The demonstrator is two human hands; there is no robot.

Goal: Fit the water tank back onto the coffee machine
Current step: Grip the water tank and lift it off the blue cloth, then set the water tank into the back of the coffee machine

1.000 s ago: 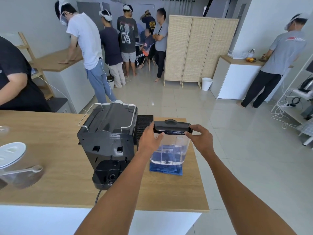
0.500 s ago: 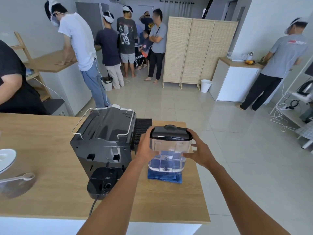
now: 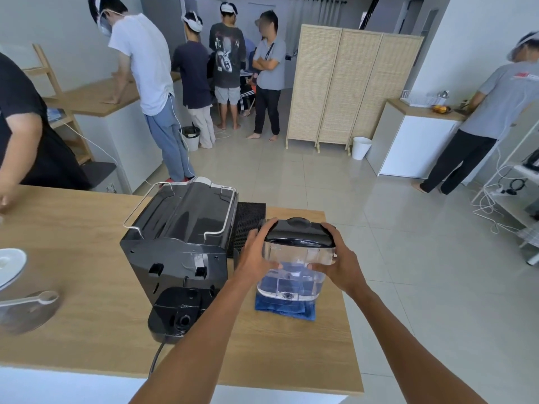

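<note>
A clear water tank with a black lid is held above a folded blue cloth on the wooden counter. My left hand grips its left side and my right hand grips its right side. A little water sits in the bottom of the tank. The black coffee machine stands just to the left, its rear facing me, with the empty tank base sticking out towards me at the bottom.
A black ribbed mat lies behind the tank. A glass jar with a white lid and spoon is at the left. The counter's right edge is close to the tank. The machine's power cord runs off the near edge. Several people stand beyond.
Both hands have lifted the tank slightly off the blue cloth and tilted it a little. My grip shifted lower on the tank's sides. The view has moved closer.
</note>
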